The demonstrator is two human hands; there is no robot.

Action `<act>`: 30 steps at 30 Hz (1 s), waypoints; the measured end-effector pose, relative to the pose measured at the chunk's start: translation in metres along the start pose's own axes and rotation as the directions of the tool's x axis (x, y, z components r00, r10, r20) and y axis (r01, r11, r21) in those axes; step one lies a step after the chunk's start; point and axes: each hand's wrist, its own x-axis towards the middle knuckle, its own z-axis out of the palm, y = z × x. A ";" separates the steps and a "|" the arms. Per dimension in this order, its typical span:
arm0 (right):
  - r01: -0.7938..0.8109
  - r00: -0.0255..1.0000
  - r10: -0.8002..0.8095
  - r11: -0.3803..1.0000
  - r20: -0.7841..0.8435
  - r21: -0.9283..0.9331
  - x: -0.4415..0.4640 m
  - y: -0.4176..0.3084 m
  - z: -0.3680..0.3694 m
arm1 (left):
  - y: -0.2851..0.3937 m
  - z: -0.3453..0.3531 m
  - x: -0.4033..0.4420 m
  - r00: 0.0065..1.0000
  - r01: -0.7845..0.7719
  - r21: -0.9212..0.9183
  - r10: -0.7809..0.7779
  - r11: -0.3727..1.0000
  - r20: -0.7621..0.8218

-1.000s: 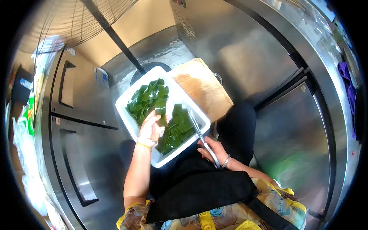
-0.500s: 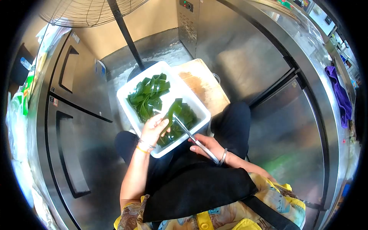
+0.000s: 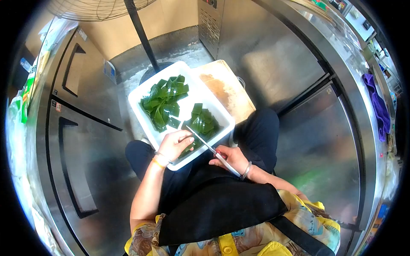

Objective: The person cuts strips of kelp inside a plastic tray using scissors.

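Observation:
A white plastic tub (image 3: 135, 97) holds glossy dark green kelp strips in two heaps. The far heap of kelp (image 3: 162, 102) lies toward the back left, the near heap of kelp (image 3: 205, 121) toward the front right. My left hand (image 3: 176, 144) is over the tub's near left edge, fingers pinched on a piece of kelp, mostly hidden by the hand. My right hand (image 3: 232, 158) is closed round the pale handle of a narrow-bladed metal cutting tool (image 3: 201, 140). Its tip reaches beside my left fingers, above the near heap. Knife or scissors, I cannot tell.
Beneath the tub is a wooden board (image 3: 224, 91). Steel cabinets stand at the left (image 3: 98, 158) and right (image 3: 316, 141). A fan's black pole (image 3: 143, 36) rises behind the tub. A purple cloth (image 3: 376, 106) hangs at the right.
My left hand has moved down and slightly right, and the raised kelp strip has dropped from its upright position. The blade tip has shifted slightly left; the view has moved a little.

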 end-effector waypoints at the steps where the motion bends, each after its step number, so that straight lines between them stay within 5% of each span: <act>1: -0.003 1.000 0.003 1.000 0.001 0.000 -0.001 0.001 0.001 | -0.001 0.001 0.001 1.000 -0.007 0.052 0.007 0.999 0.006; 2: -0.013 0.999 0.014 1.000 -0.035 0.028 -0.001 0.003 0.002 | -0.006 0.000 0.003 1.000 -0.007 0.052 0.007 0.999 0.005; 4: -0.089 0.992 0.098 0.990 -0.078 0.111 -0.001 0.007 0.006 | -0.011 -0.002 0.007 0.960 -0.088 0.020 0.090 0.996 -0.266; 5: -0.087 0.992 0.096 0.990 -0.079 0.111 -0.001 0.007 0.007 | -0.012 -0.005 0.012 0.940 -0.188 -0.115 0.144 0.975 -0.309; 7: -0.186 0.973 0.208 0.964 -0.103 0.189 -0.001 0.006 0.006 | 0.001 -0.012 0.013 0.906 -0.160 -0.407 -0.029 0.899 -0.421; 9: -0.186 0.976 0.207 0.955 -0.068 0.231 -0.003 0.007 0.007 | 0.002 -0.016 0.016 0.876 -0.265 -0.707 -0.143 0.656 -0.461; 11: -0.205 0.976 0.217 0.915 0.004 0.349 -0.006 0.013 0.013 | -0.006 -0.021 0.023 0.848 -0.319 -0.835 -0.257 0.449 -0.462; 12: -0.204 0.978 0.202 0.918 0.043 0.339 -0.006 0.011 0.013 | -0.009 -0.021 0.026 0.849 -0.319 -0.834 -0.256 0.450 -0.463; 14: -0.191 0.982 0.178 0.934 0.068 0.303 -0.006 0.002 0.009 | -0.016 -0.018 0.031 0.865 -0.362 -0.921 -0.317 0.142 -0.389; 17: -0.198 0.979 0.175 0.937 0.107 0.288 -0.004 0.000 0.010 | -0.007 0.001 0.039 0.834 -0.389 -0.919 -0.399 0.063 -0.381; 23: -0.154 0.985 0.115 0.923 0.127 0.353 -0.002 0.001 0.013 | -0.004 0.020 0.043 0.797 -0.369 -0.864 -0.361 0.342 -0.484; 25: -0.154 0.982 0.106 0.924 0.153 0.350 -0.002 0.002 0.014 | 0.000 0.023 0.039 0.774 -0.323 -0.785 -0.330 0.529 -0.541; 30: -0.229 0.970 0.152 0.837 0.192 0.496 0.005 0.004 0.018 | 0.008 0.038 0.036 0.741 -0.364 -0.720 -0.285 0.591 -0.609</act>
